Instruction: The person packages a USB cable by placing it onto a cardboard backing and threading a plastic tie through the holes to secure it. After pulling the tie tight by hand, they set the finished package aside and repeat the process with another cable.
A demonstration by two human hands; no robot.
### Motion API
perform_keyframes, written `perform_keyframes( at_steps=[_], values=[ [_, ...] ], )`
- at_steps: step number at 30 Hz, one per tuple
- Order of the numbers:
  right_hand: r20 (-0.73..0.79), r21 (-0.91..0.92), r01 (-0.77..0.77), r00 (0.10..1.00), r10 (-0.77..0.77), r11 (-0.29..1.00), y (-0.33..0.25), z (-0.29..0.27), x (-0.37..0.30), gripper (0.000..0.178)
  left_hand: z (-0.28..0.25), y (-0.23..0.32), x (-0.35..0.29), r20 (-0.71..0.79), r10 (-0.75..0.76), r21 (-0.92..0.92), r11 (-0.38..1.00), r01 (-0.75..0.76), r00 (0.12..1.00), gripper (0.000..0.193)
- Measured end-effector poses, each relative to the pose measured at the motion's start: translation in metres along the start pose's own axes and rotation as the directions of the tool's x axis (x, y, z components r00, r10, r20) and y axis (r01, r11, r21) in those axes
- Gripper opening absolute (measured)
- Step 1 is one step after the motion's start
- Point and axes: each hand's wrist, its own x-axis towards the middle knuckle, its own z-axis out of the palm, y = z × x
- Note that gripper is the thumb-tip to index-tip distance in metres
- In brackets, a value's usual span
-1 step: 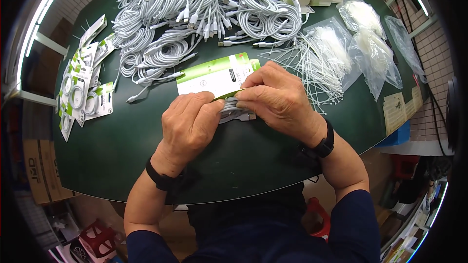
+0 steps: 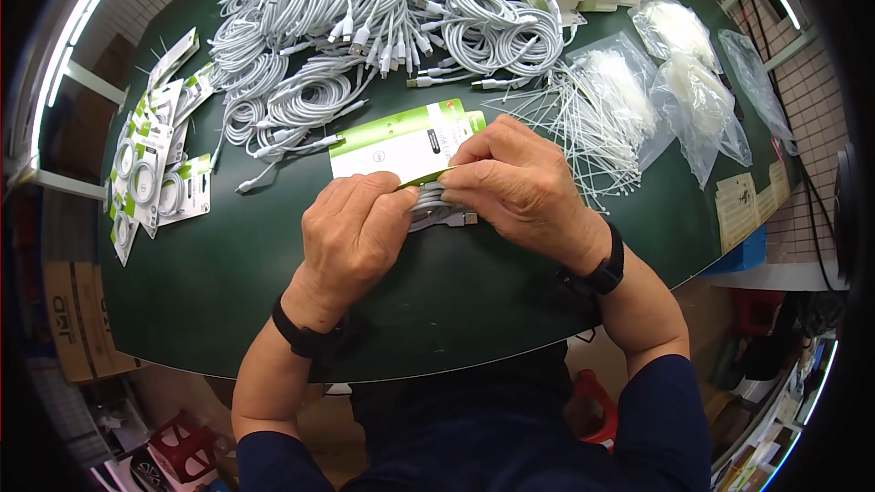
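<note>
The left hand (image 2: 355, 230) and right hand (image 2: 527, 180) pinch the green-and-white card (image 2: 394, 148), with a looped cable (image 2: 432, 210) at the card's near edge.

We see dark print on the white-and-green card (image 2: 392, 148), middle of the counter (image 2: 210, 301) | fine print on packaged cards (image 2: 157, 155), left edge | bold dark letters on a cardboard box (image 2: 82, 319) beyond that edge | print on tan sheets (image 2: 740, 210), right edge, too small to read
</note>
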Motion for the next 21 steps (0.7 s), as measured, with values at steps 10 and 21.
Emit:
perform_keyframes(
  at_steps=[10, 21],
  values=[
    [-0.091, 0.005, -0.356, 0.93, 0.355, 0.935, 0.02, -0.048, 0.009, 0.016, -0.011, 0.012, 0.0, 0.039, -0.002, -0.096, 0.995, 0.006, 0.999, 0.018],
    [0.093, -0.448, -0.503, 0.796, 0.598, 0.739, 0.079, -0.066, -0.016, 0.022, -0.011, 0.021, -0.002, 0.076, 0.021, -0.181, 0.983, -0.007, 0.997, 0.031]
  ],
)
